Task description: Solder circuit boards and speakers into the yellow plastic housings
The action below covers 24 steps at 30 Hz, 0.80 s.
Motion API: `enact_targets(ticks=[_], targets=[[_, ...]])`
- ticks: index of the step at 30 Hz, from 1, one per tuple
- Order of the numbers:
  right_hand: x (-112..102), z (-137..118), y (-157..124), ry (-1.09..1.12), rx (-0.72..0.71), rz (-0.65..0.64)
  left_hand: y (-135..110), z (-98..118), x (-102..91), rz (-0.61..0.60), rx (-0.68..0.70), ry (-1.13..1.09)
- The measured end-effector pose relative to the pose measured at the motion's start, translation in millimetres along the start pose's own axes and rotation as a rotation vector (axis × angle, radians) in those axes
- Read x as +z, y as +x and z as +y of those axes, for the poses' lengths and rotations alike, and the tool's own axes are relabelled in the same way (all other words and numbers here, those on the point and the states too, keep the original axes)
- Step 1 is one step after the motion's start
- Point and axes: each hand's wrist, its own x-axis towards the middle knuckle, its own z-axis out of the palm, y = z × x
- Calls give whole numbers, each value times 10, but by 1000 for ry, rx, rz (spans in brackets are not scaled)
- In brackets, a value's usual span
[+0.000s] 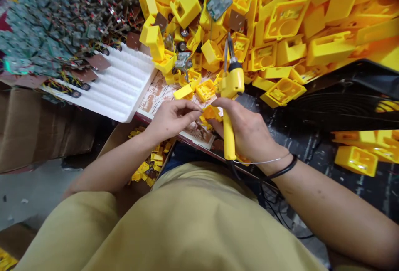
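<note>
A yellow soldering gun (230,125) is gripped upright in my right hand (249,127), its metal tip pointing away from me and a thin silver wire trailing from its lower end. Between my hands is a small open yellow plastic housing (212,113), close to the right thumb and fingers. My left hand (176,117) is closed in a pinch at the housing's left edge; whatever lies between thumb and forefinger is too small to tell. Just beyond, more small yellow housings (205,90) lie on the worn board (158,92).
A large heap of yellow housings (286,17) fills the back and right. At the left, a mound of green circuit boards with wires (62,25) rests by a ribbed white foam tray (124,84). Below the table edge stands a box holding yellow parts (152,163). A black cable (235,171) hangs down.
</note>
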Motion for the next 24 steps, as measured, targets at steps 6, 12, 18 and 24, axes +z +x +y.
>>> enact_targets(ticks=[6,12,18,24], targets=[[-205,93,-277,-126,56,76,305,138,83,-269,74,453],[-154,241,-206,64,-34,14,368,281,124,-337,124,602],[-99,252,-131,56,-83,-16,361,261,116,-331,83,514],[-129,105,-254,-192,78,92,407,229,241,-279,114,624]])
